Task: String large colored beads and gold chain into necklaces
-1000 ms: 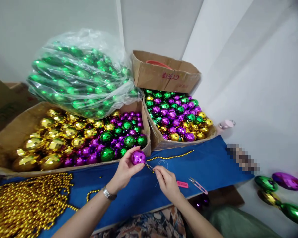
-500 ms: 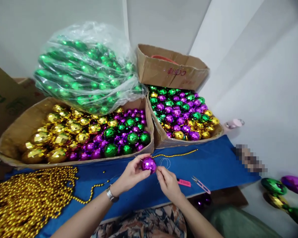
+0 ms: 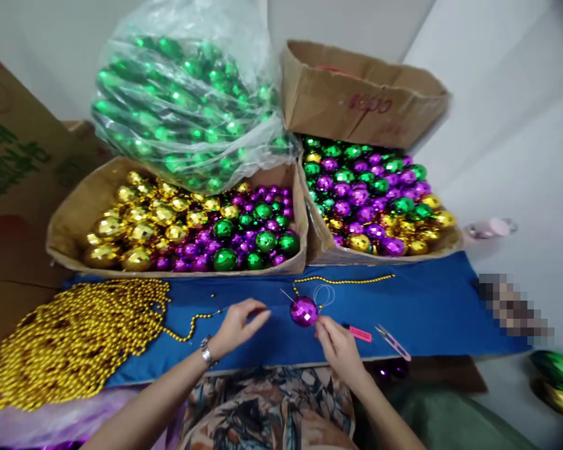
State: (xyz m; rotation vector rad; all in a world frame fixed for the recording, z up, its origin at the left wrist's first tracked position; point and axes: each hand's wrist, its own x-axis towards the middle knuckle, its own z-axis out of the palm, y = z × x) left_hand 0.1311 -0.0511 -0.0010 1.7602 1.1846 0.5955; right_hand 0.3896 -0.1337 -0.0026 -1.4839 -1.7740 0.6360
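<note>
A shiny purple faceted ball (image 3: 304, 311) sits at the fingertips of my right hand (image 3: 340, 350), which is closed in a pinch at its lower right edge. A thin needle (image 3: 288, 295) pokes out of the ball's upper left side; its other end is hidden by the ball and fingers. My left hand (image 3: 241, 322), wearing a metal watch, is apart from the ball, empty, with thumb and fingers spread. Behind the ball lie a loop of clear thread (image 3: 324, 294) and a string of small gold beads (image 3: 347, 279) on the blue cloth (image 3: 431, 312).
Gold bead strands (image 3: 89, 337) are heaped at left. Two cardboard boxes of coloured balls, a left box (image 3: 244, 273) and a right box (image 3: 323, 255), stand behind. A bag of green balls (image 3: 182, 112) rests above. Pink thread snips (image 3: 394, 342) and a pink-labelled cutter (image 3: 360, 334) lie right.
My left hand has let go of the purple ball and moved left, its fingers opening. The ball stays at my right hand, with the needle now showing from its upper left. The view has shifted.
</note>
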